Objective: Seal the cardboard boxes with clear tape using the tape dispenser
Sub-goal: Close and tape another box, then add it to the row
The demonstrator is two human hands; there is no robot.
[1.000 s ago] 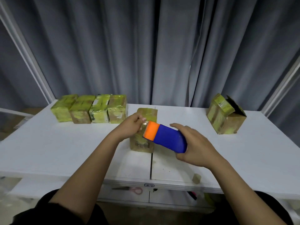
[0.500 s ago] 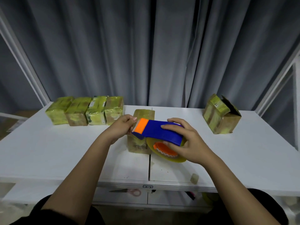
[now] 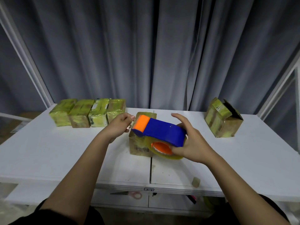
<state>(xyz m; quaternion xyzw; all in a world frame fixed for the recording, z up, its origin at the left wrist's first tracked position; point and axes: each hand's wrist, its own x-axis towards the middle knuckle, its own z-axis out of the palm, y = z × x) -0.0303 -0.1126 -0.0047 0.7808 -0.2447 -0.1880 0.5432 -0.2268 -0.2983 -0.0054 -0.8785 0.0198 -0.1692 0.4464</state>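
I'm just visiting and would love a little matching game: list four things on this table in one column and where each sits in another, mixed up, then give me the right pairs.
Things:
1. tape dispenser
2. open box
3. row of four wrapped boxes
4. scissors

Places:
A. far left of the table
B. on the shelf under the table's front edge
C. in the right hand, above the middle box
D. far right of the table

Pairs: 1-C, 2-D, 3-A, 4-B
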